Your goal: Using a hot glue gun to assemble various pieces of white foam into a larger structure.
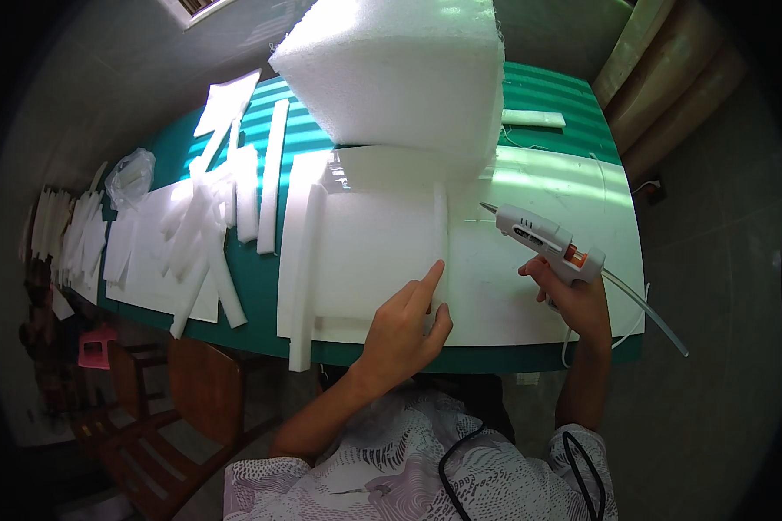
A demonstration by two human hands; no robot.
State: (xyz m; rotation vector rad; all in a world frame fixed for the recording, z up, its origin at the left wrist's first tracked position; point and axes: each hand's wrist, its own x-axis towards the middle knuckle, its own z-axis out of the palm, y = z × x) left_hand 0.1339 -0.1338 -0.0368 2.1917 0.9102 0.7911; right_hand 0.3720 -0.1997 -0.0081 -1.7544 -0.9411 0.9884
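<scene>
A flat white foam sheet (374,252) lies on a white board (530,313) in front of me. A long foam strip (304,286) runs along its left edge, and a thinner foam strip (440,213) runs along its right edge. My left hand (401,328) rests at the right strip's near part, index finger stretched along it and thumb apart; the lower fingers are partly curled. To the right, my right hand (573,300) grips a white hot glue gun (539,233) by its handle. The gun's nozzle points left toward the sheet, apart from it, and a clear glue stick (647,313) sticks out behind.
A large white foam block (400,78) stands at the back of the green table (261,339). Loose foam strips (204,226) and a clear plastic bag (130,178) lie left. One foam piece (534,119) is at the far right. Wooden chairs (204,382) stand lower left.
</scene>
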